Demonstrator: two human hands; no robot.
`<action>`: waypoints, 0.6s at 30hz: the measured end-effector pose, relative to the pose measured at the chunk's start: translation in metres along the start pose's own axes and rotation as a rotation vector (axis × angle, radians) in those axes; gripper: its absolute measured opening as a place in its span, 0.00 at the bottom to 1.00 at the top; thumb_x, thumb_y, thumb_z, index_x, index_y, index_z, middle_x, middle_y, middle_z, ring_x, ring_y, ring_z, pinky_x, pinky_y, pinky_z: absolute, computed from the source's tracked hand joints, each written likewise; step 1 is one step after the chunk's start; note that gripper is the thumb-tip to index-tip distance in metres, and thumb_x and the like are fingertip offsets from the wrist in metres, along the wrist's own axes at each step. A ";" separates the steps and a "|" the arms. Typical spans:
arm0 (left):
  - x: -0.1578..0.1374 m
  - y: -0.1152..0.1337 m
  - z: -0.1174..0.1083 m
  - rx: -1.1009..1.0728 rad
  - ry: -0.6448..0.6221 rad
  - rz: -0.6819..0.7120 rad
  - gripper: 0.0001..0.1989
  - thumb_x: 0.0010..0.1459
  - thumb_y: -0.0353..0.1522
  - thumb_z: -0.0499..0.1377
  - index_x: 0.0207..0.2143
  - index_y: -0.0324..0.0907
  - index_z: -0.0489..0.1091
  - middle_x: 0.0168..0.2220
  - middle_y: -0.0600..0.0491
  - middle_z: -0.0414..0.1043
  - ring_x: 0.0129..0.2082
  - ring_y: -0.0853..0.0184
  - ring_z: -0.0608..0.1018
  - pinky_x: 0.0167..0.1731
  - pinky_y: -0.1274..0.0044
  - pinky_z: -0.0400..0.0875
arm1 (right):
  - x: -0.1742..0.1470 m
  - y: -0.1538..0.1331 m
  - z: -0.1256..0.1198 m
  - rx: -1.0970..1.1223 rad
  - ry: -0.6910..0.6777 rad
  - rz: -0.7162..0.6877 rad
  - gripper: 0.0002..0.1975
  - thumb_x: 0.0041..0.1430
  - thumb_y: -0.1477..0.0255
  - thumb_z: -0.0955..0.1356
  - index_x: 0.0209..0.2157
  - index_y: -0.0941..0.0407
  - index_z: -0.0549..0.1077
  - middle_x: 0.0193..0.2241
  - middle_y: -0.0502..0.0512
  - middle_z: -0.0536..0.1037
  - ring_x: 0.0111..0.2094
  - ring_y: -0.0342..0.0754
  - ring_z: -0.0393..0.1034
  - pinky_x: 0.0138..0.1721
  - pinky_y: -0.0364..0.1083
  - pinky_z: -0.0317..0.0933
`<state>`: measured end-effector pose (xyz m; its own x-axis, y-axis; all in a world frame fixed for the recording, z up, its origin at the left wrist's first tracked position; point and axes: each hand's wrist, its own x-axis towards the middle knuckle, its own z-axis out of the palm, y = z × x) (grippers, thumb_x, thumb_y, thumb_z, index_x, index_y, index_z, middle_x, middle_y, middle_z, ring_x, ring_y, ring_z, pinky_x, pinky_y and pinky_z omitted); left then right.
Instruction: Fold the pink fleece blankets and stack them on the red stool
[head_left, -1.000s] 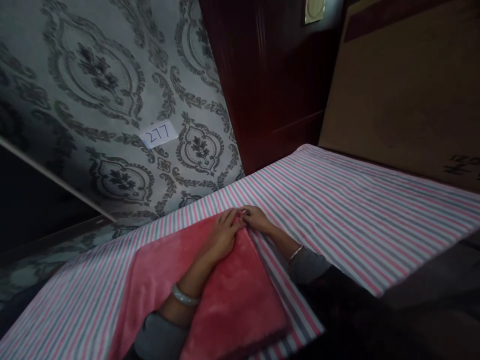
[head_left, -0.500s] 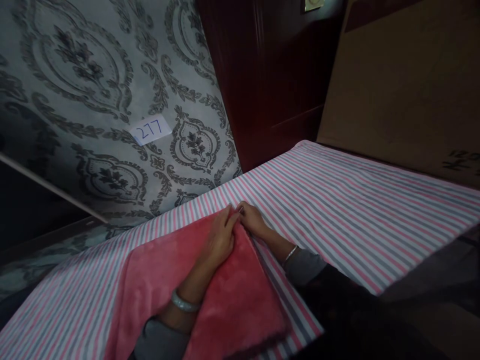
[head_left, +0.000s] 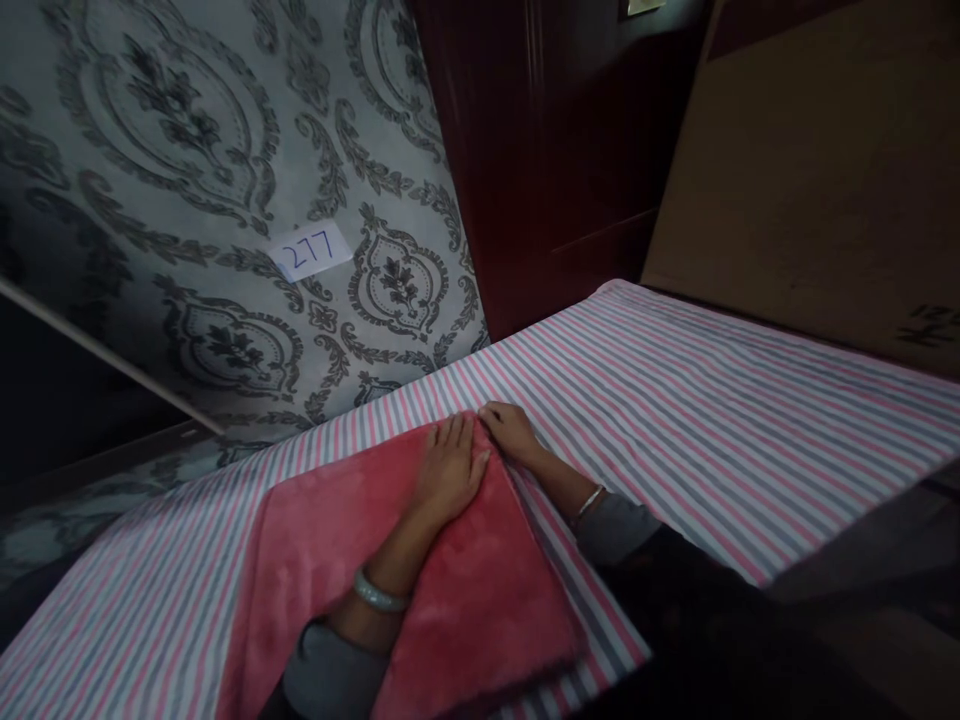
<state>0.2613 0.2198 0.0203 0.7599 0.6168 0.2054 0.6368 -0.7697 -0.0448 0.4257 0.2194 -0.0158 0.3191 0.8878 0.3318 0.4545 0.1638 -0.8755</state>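
A red plush cloth (head_left: 480,590), folded into a thick rectangle, lies on the striped pink, grey and white sheet (head_left: 675,420). My left hand (head_left: 450,475) rests flat on its top near the far right corner, fingers stretched out and holding nothing. At that same corner my right hand (head_left: 510,430) has its fingers curled in against the cloth's edge. They appear to pinch the edge, though the fingertips are partly hidden. Both wrists wear silver bangles.
Patterned wallpaper (head_left: 330,130) with a paper label (head_left: 311,250) reading 277 rises behind the sheet. A dark red wooden panel (head_left: 540,180) stands at the back, and a large cardboard box (head_left: 817,170) is at the back right.
My left hand's fingers, bent at the corner before, now lie flatter and a little back from it. My right hand stays at the corner. The view has shifted slightly.
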 end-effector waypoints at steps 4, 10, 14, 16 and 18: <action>-0.001 0.004 -0.002 -0.027 0.030 -0.025 0.31 0.68 0.41 0.45 0.68 0.32 0.54 0.67 0.37 0.58 0.68 0.52 0.60 0.66 0.57 0.51 | 0.000 -0.004 -0.002 -0.008 -0.016 0.016 0.20 0.63 0.64 0.64 0.18 0.55 0.64 0.19 0.49 0.67 0.26 0.44 0.59 0.30 0.44 0.49; -0.001 0.007 -0.002 -0.099 0.067 -0.036 0.33 0.66 0.39 0.49 0.68 0.31 0.49 0.67 0.35 0.57 0.68 0.52 0.60 0.66 0.57 0.51 | 0.002 -0.002 0.004 0.070 -0.120 0.077 0.23 0.60 0.58 0.64 0.15 0.55 0.61 0.15 0.46 0.60 0.21 0.42 0.54 0.24 0.43 0.45; -0.001 0.008 -0.003 -0.124 0.089 -0.014 0.32 0.66 0.37 0.49 0.69 0.35 0.49 0.69 0.39 0.55 0.68 0.52 0.59 0.66 0.56 0.51 | 0.002 0.001 0.010 0.162 -0.109 0.102 0.19 0.57 0.58 0.63 0.18 0.55 0.63 0.18 0.46 0.63 0.23 0.42 0.58 0.26 0.41 0.52; -0.001 0.008 -0.005 -0.120 0.091 -0.007 0.32 0.66 0.36 0.49 0.69 0.35 0.49 0.68 0.39 0.56 0.68 0.54 0.59 0.66 0.57 0.51 | 0.003 0.005 0.012 0.198 -0.071 0.125 0.16 0.57 0.60 0.62 0.21 0.55 0.65 0.20 0.47 0.66 0.25 0.42 0.60 0.27 0.41 0.55; -0.001 0.009 -0.007 -0.099 0.085 -0.021 0.31 0.67 0.36 0.48 0.68 0.35 0.50 0.68 0.39 0.57 0.68 0.54 0.59 0.67 0.57 0.50 | 0.004 0.008 0.011 0.219 -0.035 0.152 0.15 0.55 0.60 0.62 0.21 0.55 0.66 0.20 0.48 0.68 0.25 0.43 0.60 0.27 0.42 0.55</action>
<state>0.2651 0.2107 0.0263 0.7301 0.6198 0.2878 0.6331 -0.7720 0.0566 0.4214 0.2293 -0.0258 0.3391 0.9230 0.1819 0.2121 0.1134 -0.9707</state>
